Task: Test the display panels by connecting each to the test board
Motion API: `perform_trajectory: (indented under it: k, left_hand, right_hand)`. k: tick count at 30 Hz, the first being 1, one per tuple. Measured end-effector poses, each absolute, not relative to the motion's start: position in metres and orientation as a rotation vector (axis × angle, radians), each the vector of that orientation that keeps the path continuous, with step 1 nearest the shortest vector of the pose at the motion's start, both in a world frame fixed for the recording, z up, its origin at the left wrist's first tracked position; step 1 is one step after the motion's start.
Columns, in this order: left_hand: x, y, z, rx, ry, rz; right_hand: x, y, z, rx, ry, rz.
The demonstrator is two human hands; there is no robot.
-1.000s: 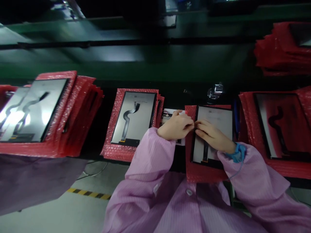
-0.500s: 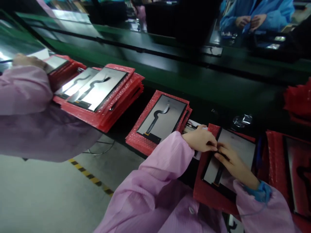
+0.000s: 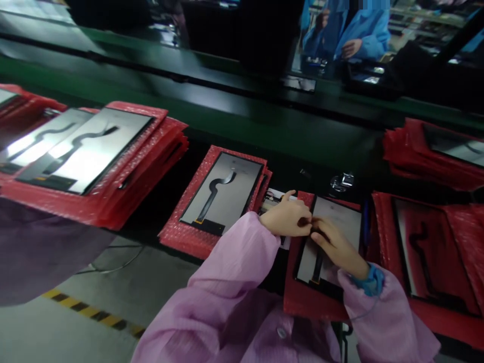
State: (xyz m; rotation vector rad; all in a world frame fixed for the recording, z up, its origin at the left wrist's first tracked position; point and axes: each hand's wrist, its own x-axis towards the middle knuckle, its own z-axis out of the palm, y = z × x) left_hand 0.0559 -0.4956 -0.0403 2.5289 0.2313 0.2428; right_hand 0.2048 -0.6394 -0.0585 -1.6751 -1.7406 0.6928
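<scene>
Taking the meeting fingertips as the clock's centre, the left hand [image 3: 286,217] comes in from nine o'clock and the right hand [image 3: 336,242] from four, a blue wristband [image 3: 374,282] on its wrist. They meet over the left edge of a display panel [image 3: 346,222] lying on a red sleeve [image 3: 293,297]; whatever they pinch is hidden. Between nine and ten sits a panel with a curved ribbon cable [image 3: 214,191] on red bubble wrap [image 3: 189,237], with a thicker red stack [image 3: 132,186] beyond. A red-covered panel [image 3: 431,252] lies at three. Just past twelve, a person in blue [image 3: 363,35] shows.
</scene>
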Motion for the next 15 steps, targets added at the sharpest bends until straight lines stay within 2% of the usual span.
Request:
perform_trajectory:
  k: [6,11,15]
  left_hand:
    - [0.053,-0.493,-0.039,2.489,0.285,0.338]
    - [0.05,-0.49,-0.036,2.43,0.318,0.589]
    - [0.047,-0.488,-0.036,2.412,0.351,0.752]
  right_hand:
    - [0.203,-0.667,-0.019,-1.855,-1.651,0.605]
    - [0.209,-0.728,0.041,-1.993,-1.727,0.718]
    - [0.229,-0.751,0.088,-2.007,-1.58,0.754]
